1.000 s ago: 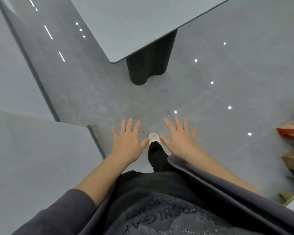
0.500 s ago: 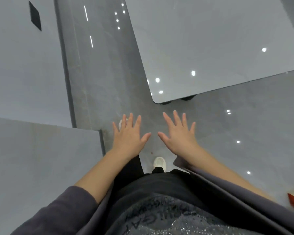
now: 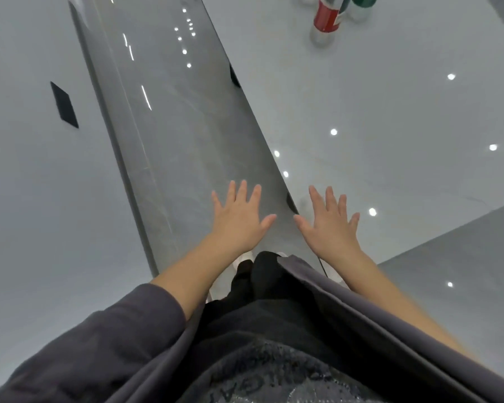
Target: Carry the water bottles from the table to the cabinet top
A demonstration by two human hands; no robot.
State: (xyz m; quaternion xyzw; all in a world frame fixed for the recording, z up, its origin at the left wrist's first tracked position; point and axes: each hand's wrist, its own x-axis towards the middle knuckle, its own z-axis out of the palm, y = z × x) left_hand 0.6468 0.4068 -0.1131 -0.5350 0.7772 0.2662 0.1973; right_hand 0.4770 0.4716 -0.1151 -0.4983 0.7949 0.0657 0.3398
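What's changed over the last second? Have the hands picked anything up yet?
The person has walked up alongside the table; a red-labelled bottle and a green-labelled bottle have come into view at its far end. The left hand and right hand stay spread, open and empty.

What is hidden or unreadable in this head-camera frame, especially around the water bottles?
1. Head view: red-labelled bottle loses its cap to the top edge; label print blurred.
2. Head view: green-labelled bottle is mostly cut off by the top edge, so the bottle count is unclear.
3. Head view: shoes mostly hidden behind the dark trouser legs.
4. Head view: lettering on the clothing is blurred.
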